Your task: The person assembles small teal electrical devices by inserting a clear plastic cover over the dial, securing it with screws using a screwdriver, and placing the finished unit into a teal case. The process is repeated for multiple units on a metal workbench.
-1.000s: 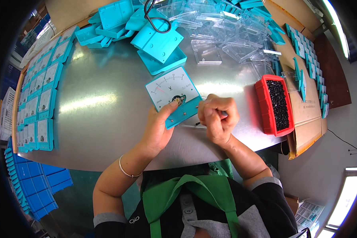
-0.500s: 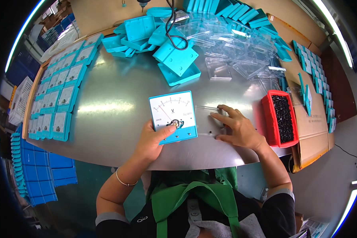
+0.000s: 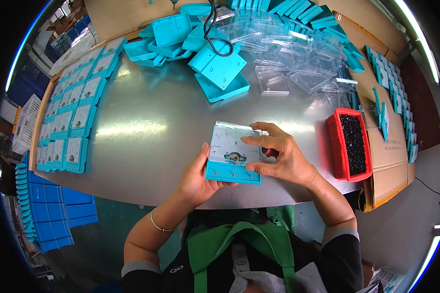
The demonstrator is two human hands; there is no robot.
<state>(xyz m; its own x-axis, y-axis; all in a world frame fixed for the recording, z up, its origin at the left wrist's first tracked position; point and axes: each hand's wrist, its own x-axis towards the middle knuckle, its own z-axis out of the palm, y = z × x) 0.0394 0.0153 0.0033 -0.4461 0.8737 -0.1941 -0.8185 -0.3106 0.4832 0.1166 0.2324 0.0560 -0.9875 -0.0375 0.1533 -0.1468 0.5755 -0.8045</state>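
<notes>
A voltmeter (image 3: 233,175) with a teal case and a white dial is gripped at its left side and underside by my left hand (image 3: 194,179). My right hand (image 3: 286,158) has its fingers closed on the edges of a clear plastic cover (image 3: 225,128), which lies over the meter's upper face. From here I cannot tell whether the cover is fully seated. Below the dial, a row of small metal terminals shows on the teal strip. Something dark red (image 3: 269,153) appears beneath my right fingers, too hidden to name.
A red bin (image 3: 334,146) of small black parts stands to the right, beside cardboard (image 3: 384,168). Teal cases (image 3: 222,89) and clear covers (image 3: 273,80) are piled at the back. Rows of meters (image 3: 73,151) line the left, with more meters (image 3: 395,80) far right. A black cable (image 3: 208,36) hangs above.
My right hand has lifted the clear cover off the table and brought it left onto the voltmeter. My left hand has shifted the meter rightward and slightly down.
</notes>
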